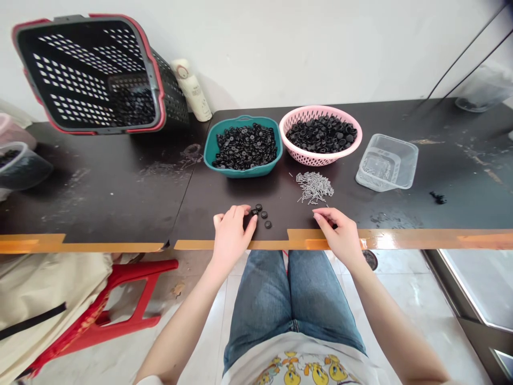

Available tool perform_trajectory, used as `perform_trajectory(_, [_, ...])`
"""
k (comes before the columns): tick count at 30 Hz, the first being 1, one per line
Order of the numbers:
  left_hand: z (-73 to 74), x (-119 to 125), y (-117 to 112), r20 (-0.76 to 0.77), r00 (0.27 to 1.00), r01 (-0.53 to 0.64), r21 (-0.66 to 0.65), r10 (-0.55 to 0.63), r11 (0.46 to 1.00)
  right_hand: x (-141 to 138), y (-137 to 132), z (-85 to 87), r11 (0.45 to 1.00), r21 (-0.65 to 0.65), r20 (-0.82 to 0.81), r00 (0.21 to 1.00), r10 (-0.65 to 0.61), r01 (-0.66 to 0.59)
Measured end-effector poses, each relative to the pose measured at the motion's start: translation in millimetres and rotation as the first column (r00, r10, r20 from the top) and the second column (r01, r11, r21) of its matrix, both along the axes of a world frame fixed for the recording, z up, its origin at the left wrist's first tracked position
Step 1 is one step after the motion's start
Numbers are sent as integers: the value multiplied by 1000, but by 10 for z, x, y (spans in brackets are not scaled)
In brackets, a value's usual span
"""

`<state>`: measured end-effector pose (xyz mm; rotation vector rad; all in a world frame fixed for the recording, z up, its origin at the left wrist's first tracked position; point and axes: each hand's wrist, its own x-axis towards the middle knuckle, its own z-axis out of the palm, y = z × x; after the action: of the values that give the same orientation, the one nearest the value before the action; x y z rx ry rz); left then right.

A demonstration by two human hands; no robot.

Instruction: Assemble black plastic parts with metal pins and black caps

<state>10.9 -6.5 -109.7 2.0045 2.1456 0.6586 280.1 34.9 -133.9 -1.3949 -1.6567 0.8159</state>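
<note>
My left hand is at the near part of the table, thumb and forefinger closed around a small black round cap. Beside those fingers lie a few more black caps, loose on the tabletop. My right hand is held in a pinch just in front of a pile of short silver pins; what sits between its fingertips is too small to make out. Behind the caps stands a teal basin full of black ring-like pieces. A pink basket next to it holds black caps.
A clear plastic tub with some pins is at the right, near a few black bits. A large grey-and-red crate lies tipped at the back left by a white bottle. Tape lines the table's front edge.
</note>
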Motion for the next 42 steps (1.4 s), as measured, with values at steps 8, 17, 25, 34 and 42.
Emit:
perform_trajectory(8, [-21,-31,83,30,999,32,70,-34,997,0,-11,14,998,53,22,1000,22,-23])
perform_trajectory(17, [-60,31,-21,141,988,-81,96,67,992,-19,-20,1,997,72,32,999,25,-28])
perform_trajectory(25, [292,0,139,115,988,-133,302,102,944,-10,-11,-32,997,76,38,999,30,-33])
perform_trajectory(34, [830,-357,1441,-188,982,-3,28,8,1000,-203,-79,78,984,65,48,986,162,-165])
perform_trajectory(42, [715,-298,1851,-256,959,53,-246,-118,968,-722,61,239,931,143,267,919,291,-336])
